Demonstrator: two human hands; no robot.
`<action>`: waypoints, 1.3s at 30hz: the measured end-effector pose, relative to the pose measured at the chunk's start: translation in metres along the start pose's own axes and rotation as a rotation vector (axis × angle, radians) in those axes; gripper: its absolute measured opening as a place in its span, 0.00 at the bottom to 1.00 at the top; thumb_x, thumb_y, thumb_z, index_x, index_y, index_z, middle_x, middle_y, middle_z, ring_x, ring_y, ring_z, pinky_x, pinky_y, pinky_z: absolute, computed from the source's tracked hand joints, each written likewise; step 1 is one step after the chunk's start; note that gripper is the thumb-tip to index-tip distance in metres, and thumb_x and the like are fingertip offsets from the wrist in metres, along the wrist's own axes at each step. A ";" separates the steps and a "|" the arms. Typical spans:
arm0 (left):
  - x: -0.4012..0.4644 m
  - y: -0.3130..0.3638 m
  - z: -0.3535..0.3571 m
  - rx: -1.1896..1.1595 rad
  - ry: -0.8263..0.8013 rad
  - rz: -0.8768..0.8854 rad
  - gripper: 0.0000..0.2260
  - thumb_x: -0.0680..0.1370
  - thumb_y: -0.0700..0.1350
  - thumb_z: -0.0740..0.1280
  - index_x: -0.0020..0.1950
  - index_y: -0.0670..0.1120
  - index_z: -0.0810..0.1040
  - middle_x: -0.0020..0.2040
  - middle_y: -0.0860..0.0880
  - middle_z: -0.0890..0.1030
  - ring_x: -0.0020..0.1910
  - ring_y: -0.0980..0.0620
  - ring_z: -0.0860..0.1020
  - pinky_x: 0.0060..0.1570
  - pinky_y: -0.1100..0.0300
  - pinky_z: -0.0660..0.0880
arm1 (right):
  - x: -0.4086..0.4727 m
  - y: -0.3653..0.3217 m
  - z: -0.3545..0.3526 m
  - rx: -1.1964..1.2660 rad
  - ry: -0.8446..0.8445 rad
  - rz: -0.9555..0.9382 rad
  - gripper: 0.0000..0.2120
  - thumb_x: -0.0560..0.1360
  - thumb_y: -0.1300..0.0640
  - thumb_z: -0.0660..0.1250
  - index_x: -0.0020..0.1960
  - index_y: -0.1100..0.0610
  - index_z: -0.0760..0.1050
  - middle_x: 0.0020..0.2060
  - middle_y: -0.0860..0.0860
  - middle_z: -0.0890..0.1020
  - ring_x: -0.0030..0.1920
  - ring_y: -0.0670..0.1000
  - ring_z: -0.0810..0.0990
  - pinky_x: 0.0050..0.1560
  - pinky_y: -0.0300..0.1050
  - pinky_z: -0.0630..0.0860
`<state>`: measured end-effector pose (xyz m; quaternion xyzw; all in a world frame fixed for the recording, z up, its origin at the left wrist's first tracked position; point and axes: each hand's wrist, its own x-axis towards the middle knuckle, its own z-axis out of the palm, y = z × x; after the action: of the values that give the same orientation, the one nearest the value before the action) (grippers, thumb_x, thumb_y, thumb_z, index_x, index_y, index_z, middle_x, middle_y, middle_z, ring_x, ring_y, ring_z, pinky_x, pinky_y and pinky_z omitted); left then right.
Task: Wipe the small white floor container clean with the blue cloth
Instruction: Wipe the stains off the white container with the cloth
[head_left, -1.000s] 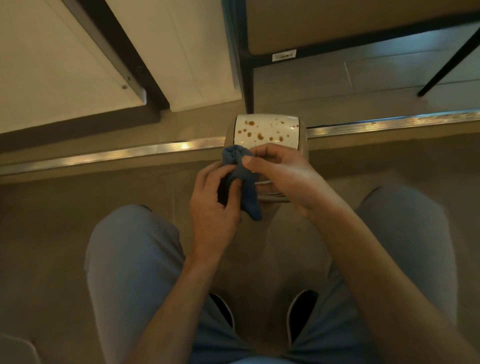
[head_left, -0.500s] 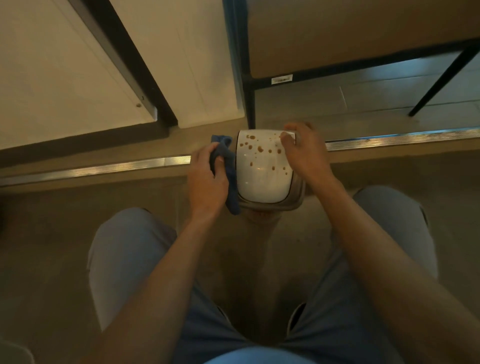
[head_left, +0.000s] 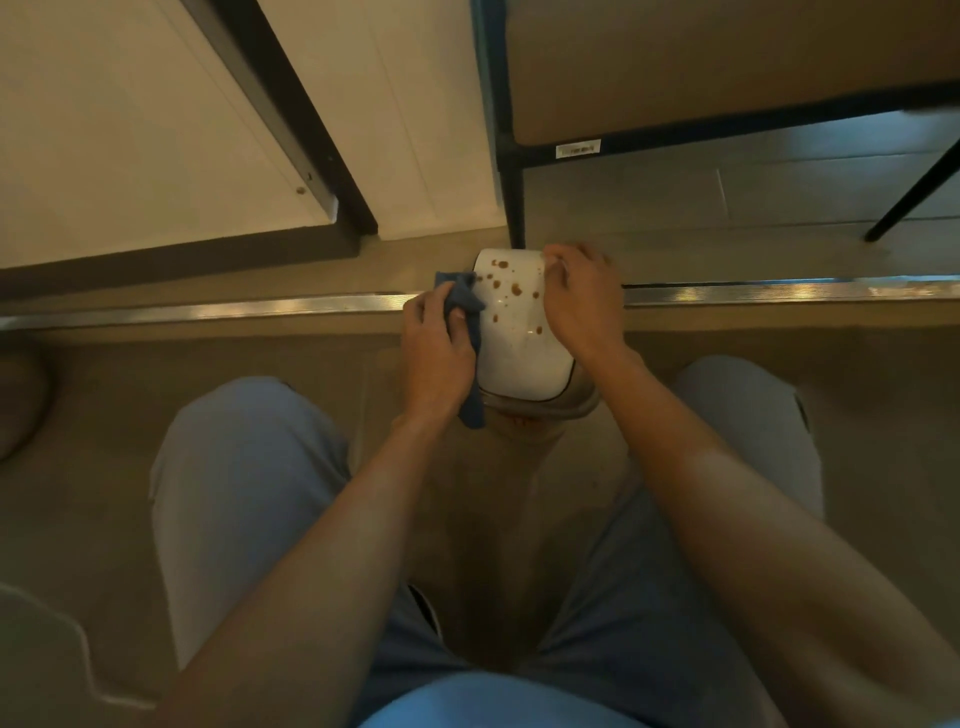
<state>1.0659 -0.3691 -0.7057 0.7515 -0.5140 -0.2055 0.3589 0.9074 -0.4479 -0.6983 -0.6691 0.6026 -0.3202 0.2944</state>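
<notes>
To the left of the container, a white door (head_left: 130, 130) with a dark frame is seen above the floor, and a metal strip (head_left: 234, 310) is laid across the floor toward the container. The blue cloth (head_left: 464, 306) is gripped by the left hand (head_left: 436, 353), whose fingers are curled around it; the cloth is pressed against the container's left edge and hangs down past the wrist. The small white container (head_left: 519, 343) is set on the floor, across the metal strip, between the two hands. Its white top is dotted with brown spots (head_left: 514, 289), mostly on the far half; what is inside cannot be told. The container's right far corner is held by the right hand (head_left: 584, 301), fingers bent over the rim. Behind the container, a black table leg (head_left: 514, 197) is planted just beside its far edge. Nearer than the container, two knees in blue-grey trousers (head_left: 239, 483) are spread to either side.
</notes>
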 end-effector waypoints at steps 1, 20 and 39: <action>-0.001 0.002 0.001 -0.001 0.006 -0.017 0.18 0.85 0.49 0.58 0.75 0.48 0.68 0.71 0.47 0.67 0.65 0.48 0.72 0.65 0.50 0.74 | 0.000 -0.001 0.000 -0.011 0.000 -0.002 0.15 0.84 0.52 0.54 0.63 0.53 0.76 0.61 0.53 0.77 0.63 0.54 0.72 0.64 0.57 0.71; 0.018 -0.032 0.020 -0.043 -0.008 0.027 0.21 0.85 0.56 0.59 0.77 0.55 0.65 0.73 0.46 0.66 0.68 0.50 0.71 0.66 0.56 0.71 | 0.018 0.013 0.023 -0.148 0.177 -0.016 0.16 0.80 0.49 0.55 0.57 0.48 0.80 0.57 0.48 0.79 0.57 0.51 0.75 0.59 0.54 0.69; 0.066 -0.015 0.031 -0.274 -0.138 -0.028 0.11 0.85 0.55 0.57 0.67 0.57 0.69 0.64 0.53 0.75 0.62 0.58 0.75 0.61 0.64 0.72 | 0.020 0.015 0.028 -0.123 0.241 -0.017 0.18 0.80 0.48 0.53 0.56 0.49 0.81 0.54 0.48 0.80 0.54 0.50 0.76 0.55 0.56 0.73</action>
<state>1.0801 -0.4367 -0.7334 0.6868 -0.4941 -0.3298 0.4188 0.9210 -0.4688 -0.7263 -0.6476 0.6464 -0.3634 0.1754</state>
